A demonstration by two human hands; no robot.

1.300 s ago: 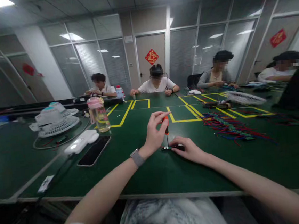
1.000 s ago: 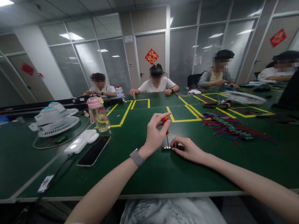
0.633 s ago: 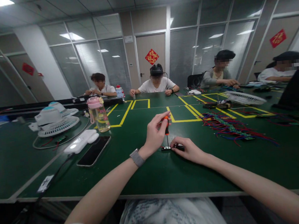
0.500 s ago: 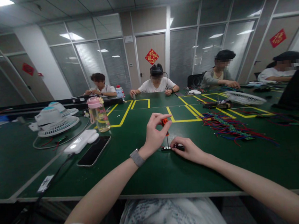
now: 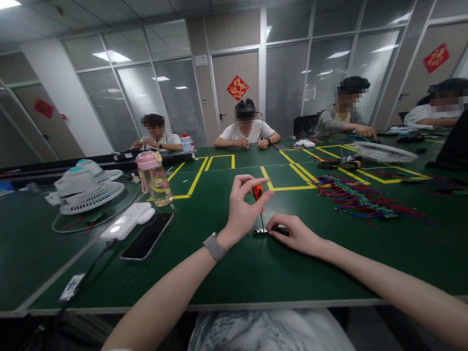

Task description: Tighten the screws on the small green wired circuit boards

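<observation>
My left hand (image 5: 243, 210) pinches the orange-and-black handle of a small screwdriver (image 5: 259, 198) held upright, its thin shaft pointing down onto a small black part (image 5: 269, 231) on the green table (image 5: 242, 273). A grey watch sits on that wrist. My right hand (image 5: 296, 234) lies flat beside the screwdriver tip, its fingers pressing the small black part against the table.
A black phone (image 5: 147, 236) and a white power bank (image 5: 127, 221) lie to the left, with a pink-lidded bottle (image 5: 154, 179) and small fans (image 5: 85, 189) behind. A bundle of red and blue wires (image 5: 359, 200) lies to the right. Several people sit along the far edge.
My left fingers have shifted around the screwdriver handle, rolling it between thumb and fingertips. My right hand and the black part stayed put.
</observation>
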